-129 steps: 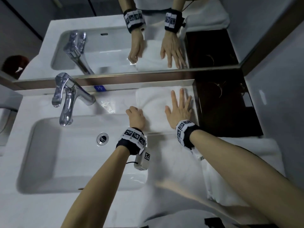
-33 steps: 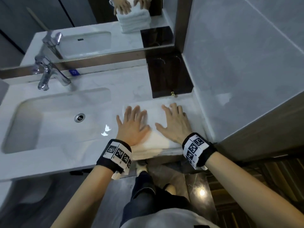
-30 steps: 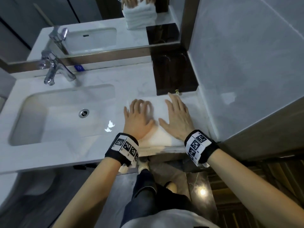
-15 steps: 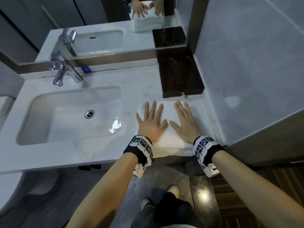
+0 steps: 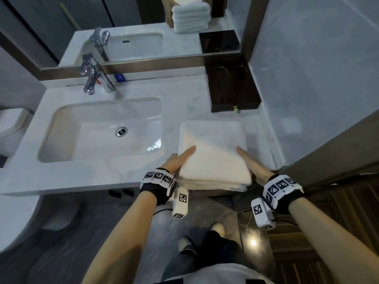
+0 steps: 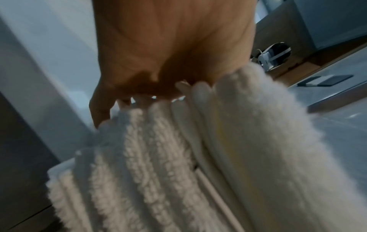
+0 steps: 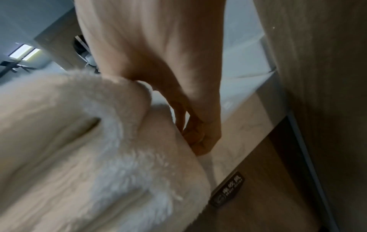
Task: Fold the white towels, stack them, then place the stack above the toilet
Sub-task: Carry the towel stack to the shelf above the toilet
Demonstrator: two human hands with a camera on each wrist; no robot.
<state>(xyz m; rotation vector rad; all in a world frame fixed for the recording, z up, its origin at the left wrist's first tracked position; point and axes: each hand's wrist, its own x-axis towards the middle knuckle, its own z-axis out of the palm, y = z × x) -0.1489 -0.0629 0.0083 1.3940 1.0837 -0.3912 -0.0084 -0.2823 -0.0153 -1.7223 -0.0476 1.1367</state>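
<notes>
Gripping the towel stack (image 5: 213,152) by its sides, left hand (image 5: 177,160) and right hand (image 5: 253,168) clamp it on the counter (image 5: 184,99) right of the sink (image 5: 98,128).

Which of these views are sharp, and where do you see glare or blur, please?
Head view: mostly sharp, wide-angle bend at the edges, glare in the sink and a bright lamp reflection on the floor. Left wrist view: towels soft, the left hand blurred and shadowed. Right wrist view: towels and right hand blurred, background out of focus.
</notes>
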